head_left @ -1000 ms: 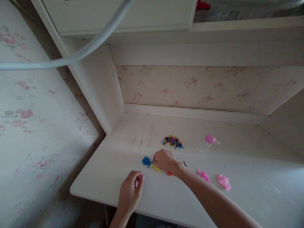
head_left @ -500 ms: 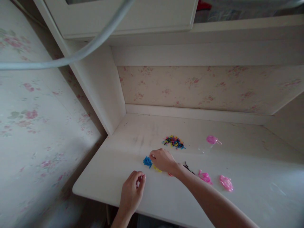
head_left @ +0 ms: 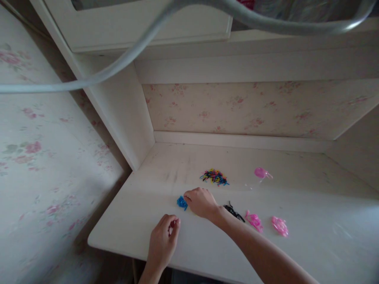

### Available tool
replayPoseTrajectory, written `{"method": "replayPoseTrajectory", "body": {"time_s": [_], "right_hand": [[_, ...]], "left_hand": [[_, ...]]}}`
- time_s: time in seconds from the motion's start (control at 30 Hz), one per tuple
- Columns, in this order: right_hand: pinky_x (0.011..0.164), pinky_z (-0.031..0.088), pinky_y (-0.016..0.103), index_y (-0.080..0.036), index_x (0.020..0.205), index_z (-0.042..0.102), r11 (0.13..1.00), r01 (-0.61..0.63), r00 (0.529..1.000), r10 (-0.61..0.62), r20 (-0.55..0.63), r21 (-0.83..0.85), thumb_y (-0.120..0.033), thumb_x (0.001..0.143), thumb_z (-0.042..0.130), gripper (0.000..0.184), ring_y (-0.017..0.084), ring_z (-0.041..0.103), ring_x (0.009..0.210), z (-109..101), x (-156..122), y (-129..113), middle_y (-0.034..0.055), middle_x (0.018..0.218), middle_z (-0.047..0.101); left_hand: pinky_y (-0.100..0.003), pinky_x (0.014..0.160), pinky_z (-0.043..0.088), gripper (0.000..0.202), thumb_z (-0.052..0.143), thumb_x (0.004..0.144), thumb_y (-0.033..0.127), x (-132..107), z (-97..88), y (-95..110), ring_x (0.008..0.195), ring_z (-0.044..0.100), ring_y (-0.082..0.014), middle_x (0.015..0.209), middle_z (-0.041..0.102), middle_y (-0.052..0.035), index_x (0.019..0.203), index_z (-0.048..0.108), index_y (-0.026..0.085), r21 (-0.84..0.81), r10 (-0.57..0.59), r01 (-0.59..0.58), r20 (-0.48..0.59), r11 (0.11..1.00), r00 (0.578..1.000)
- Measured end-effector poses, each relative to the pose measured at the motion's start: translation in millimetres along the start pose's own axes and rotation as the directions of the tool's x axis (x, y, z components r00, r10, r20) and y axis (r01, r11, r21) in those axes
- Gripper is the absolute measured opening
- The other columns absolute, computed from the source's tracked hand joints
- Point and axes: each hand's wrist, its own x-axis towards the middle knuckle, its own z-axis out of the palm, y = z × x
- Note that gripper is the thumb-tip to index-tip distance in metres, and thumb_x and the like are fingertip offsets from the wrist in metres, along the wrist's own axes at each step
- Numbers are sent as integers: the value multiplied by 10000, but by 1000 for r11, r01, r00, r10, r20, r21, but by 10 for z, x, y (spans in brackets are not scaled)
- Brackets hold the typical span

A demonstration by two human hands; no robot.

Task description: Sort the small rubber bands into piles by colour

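Observation:
My right hand (head_left: 200, 202) rests on the white desk (head_left: 296, 205) with its fingers curled and the fingertips right beside a small blue pile (head_left: 181, 202). What it pinches, if anything, is too small to see. A black piece (head_left: 233, 212) lies by its wrist. My left hand (head_left: 163, 238) sits near the front edge with its fingers curled inward, nothing visible in them. A heap of mixed coloured bits (head_left: 214, 176) lies further back.
Pink pieces lie to the right: one (head_left: 254, 220), another (head_left: 279, 226), and a pink lid-like thing (head_left: 261, 172) further back. Floral wallpaper backs the alcove, a white side panel (head_left: 124, 114) stands at the left, and a grey cable (head_left: 118, 63) hangs overhead.
My right hand has slid left over the yellow and red bits toward the blue pile, uncovering the black piece. The left hand has hardly moved.

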Motion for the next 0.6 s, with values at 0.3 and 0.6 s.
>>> {"method": "replayPoseTrajectory", "body": {"time_s": [0.3, 0.6], "right_hand": [[583, 348, 188, -226, 742, 674, 960, -29, 980, 82, -181, 280, -347, 947, 313, 433, 101, 552, 594, -69, -823, 108, -3, 659, 648], [436, 394, 154, -209, 841, 733, 649, -322, 724, 638, -262, 690, -612, 777, 501, 469, 91, 479, 440, 642, -2025, 1088, -17, 534, 589]], "left_hand": [[-227, 577, 449, 258, 448, 888, 406, 8, 45, -25, 603, 581, -126, 725, 637, -7, 843, 615, 214, 14, -38, 38, 0, 999, 999], [-216, 582, 455, 281, 451, 877, 429, 336, 51, 394, 588, 580, -119, 732, 655, -13, 856, 623, 208, -4, -15, 15, 74, 1000, 997]]}}
